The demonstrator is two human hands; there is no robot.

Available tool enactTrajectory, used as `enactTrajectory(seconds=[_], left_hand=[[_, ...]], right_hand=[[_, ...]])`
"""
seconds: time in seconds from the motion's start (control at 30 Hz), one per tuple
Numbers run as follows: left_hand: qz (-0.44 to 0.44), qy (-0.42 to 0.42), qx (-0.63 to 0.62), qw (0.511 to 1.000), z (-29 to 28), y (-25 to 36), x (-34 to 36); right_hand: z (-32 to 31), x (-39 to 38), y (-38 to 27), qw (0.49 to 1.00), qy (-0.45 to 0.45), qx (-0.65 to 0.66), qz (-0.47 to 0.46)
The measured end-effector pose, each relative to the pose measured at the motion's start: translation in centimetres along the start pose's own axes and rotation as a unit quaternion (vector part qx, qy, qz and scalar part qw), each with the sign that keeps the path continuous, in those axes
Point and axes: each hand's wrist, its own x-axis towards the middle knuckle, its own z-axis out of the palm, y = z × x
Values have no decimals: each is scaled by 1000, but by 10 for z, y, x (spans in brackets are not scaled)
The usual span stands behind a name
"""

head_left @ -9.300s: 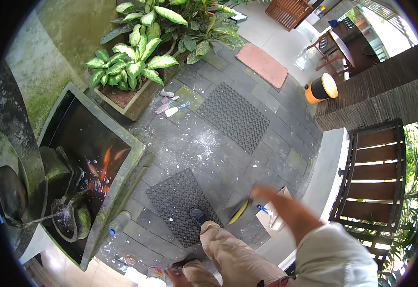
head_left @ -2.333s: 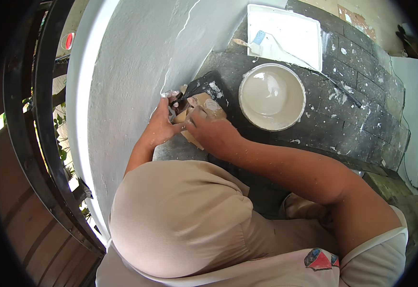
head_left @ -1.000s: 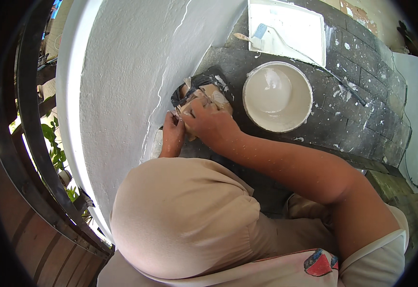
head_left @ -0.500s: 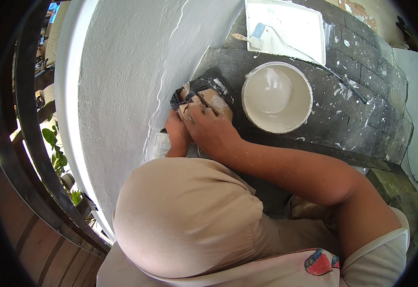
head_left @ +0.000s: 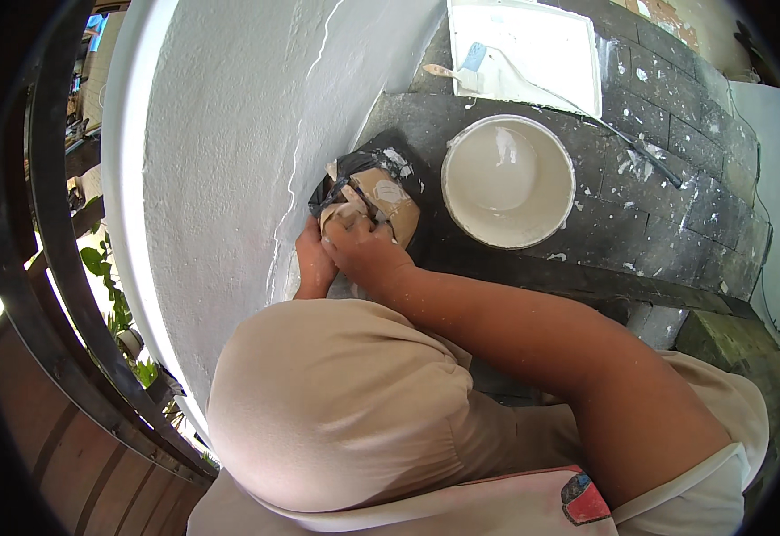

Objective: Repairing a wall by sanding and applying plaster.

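Note:
Beside the foot of the white wall sits a brown packet (head_left: 394, 204), a pale patch on its side, partly wrapped in a crumpled black plastic bag (head_left: 377, 152) flecked with white. My right hand (head_left: 368, 259) is closed at the packet's near edge, fingers bent over its opening. Close against it, my left hand (head_left: 315, 256) grips the packet's left side, its fingertips partly hidden. A small pale-brown piece (head_left: 352, 194) shows at my right fingertips; what it is I cannot make out.
Right of the packet stands a round white bucket (head_left: 509, 181) with pale paint inside. Beyond it lies a white paint tray (head_left: 542, 54) with a paintbrush (head_left: 457, 76) and a long-handled roller (head_left: 636, 147). White spatters mark the dark tiles. The wall (head_left: 229, 161) rises at left.
Both hands have shifted slightly left and nearer with the packet's edge. My right fingers have curled lower over the opening, and my right elbow has come nearer to me.

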Motion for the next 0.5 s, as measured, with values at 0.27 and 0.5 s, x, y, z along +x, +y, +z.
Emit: enactTrajectory(seconds=[0.27, 0.5], left_hand=[[-39, 16, -133, 990, 16, -22, 8], [-135, -25, -186, 973, 5, -8, 14]], right_hand=[[-17, -18, 24, 995, -40, 87, -24], [-10, -14, 24, 994, -35, 99, -11]])
